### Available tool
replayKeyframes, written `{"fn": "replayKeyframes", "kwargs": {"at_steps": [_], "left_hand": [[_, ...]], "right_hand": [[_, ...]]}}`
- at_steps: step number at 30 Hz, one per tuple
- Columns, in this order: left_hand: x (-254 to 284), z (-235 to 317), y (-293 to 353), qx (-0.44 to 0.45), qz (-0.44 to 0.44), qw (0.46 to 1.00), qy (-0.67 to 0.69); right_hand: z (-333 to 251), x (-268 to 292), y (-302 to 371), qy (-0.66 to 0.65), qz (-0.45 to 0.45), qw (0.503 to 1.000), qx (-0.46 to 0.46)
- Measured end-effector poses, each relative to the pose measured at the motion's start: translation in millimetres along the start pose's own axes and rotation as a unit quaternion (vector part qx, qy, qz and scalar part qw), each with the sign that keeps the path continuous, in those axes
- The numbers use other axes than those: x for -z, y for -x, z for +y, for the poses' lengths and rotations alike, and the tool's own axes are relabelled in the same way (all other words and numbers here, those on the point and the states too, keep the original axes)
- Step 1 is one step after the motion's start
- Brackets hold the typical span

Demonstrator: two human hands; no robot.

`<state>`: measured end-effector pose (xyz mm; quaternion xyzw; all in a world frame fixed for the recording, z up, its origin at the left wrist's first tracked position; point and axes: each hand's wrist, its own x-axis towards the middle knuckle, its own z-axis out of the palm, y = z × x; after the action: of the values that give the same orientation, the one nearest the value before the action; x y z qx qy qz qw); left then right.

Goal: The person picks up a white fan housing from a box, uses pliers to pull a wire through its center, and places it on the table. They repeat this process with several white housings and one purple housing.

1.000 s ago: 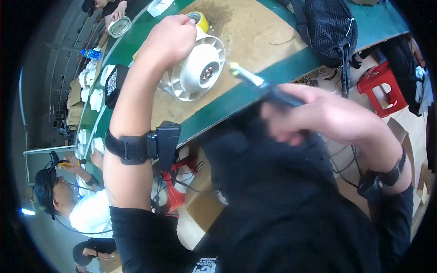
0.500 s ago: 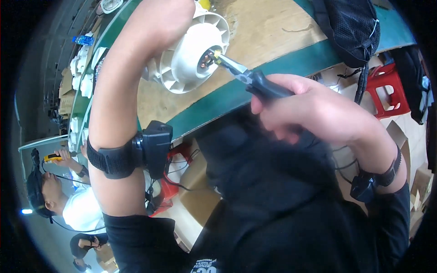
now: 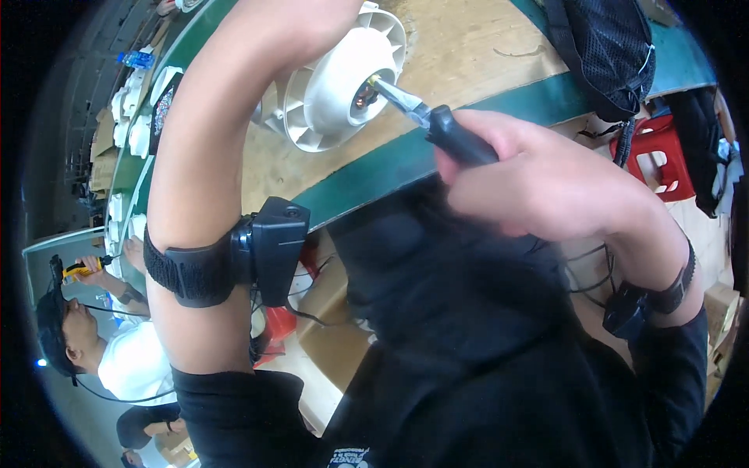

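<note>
A white plastic housing with radial ribs (image 3: 304, 117) sits tilted on or just above a tan board (image 3: 460, 47), near the table's front edge, its round opening turned toward the right hand. Coppery parts (image 3: 363, 97) show inside the opening. The tips of a pair of pliers (image 3: 413, 107) with dark handles reach the opening's upper rim, where a small yellow bit (image 3: 374, 79) shows; whether the tips pinch it is too small to tell.

The right hand (image 3: 515, 171) has its fingers wrapped around the handles. The left hand (image 3: 324, 23) is at the housing's upper side, cut off by the top of the view; its fingers are hidden, so their grip cannot be told.

The likeliest trouble is a slip: if the tips slide off the yellow bit, they could scrape or nick the coppery parts, or drop the bit into the opening. If the left hand bears too lightly, a push from the pliers could roll the rounded housing, perhaps toward the edge of the green table (image 3: 367, 175).

Farther right lie a black mesh bag (image 3: 605, 54) and a red stool (image 3: 663, 160). At far left, a co-worker in white (image 3: 133, 363) holds a yellow tool (image 3: 82, 269).
</note>
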<state>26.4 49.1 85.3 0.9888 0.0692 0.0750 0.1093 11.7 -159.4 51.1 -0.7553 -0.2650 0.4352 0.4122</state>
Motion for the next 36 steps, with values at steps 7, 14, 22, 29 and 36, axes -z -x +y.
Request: {"fn": "replayKeyframes", "kwargs": {"at_steps": [7, 14, 22, 29, 36], "left_hand": [[2.1, -2.6, -2.1, 0.036, -0.002, 0.999, -0.007], [-7.4, -1.0, -15.1, -0.065, -0.028, 0.981, -0.182], [-2.1, -9.9, 0.1, -0.046, 0.005, 0.997, -0.058], [-3.1, 0.6, -4.9, -0.173, -0.012, 0.984, -0.028], [4.7, 10.0, 14.4, 0.027, -0.013, 1.000, 0.008]], "right_hand": [[2.5, -4.9, -6.7, 0.028, -0.020, 0.999, -0.013], [9.8, -13.7, -0.4, 0.478, 0.266, 0.787, 0.284], [0.7, 3.3, -8.4, -0.215, -0.110, 0.968, -0.065], [13.2, -11.9, 2.8, 0.411, 0.198, 0.867, 0.202], [26.4, -3.9, -0.2, -0.329, -0.105, 0.936, -0.063]]}}
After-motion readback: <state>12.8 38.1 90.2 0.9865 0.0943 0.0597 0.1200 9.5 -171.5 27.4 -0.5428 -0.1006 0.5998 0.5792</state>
